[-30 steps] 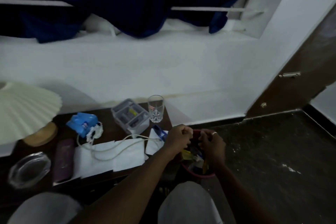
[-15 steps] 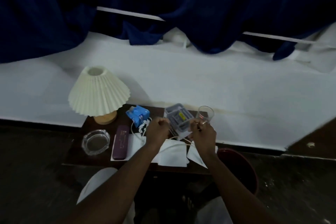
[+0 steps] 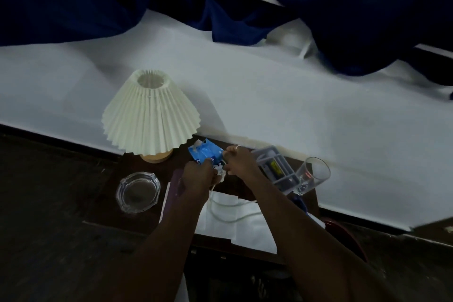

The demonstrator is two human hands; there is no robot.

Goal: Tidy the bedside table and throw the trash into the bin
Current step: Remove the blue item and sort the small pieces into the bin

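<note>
Both hands, left hand (image 3: 199,174) and right hand (image 3: 239,160), have fingers closed on the white cable (image 3: 221,216) beside the blue packet (image 3: 204,152). Risk: cable drag toppling the glass (image 3: 315,174) at 3 o'clock on the counter (image 3: 107,203).

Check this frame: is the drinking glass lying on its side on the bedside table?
No, the drinking glass stands upright on its base at the right end of the bedside table, beside the clear plastic organizer.

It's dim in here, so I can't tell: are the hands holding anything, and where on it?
Both hands meet on the white charger beside the blue packet: left hand and right hand pinch its plug end, cable trailing below.
</note>
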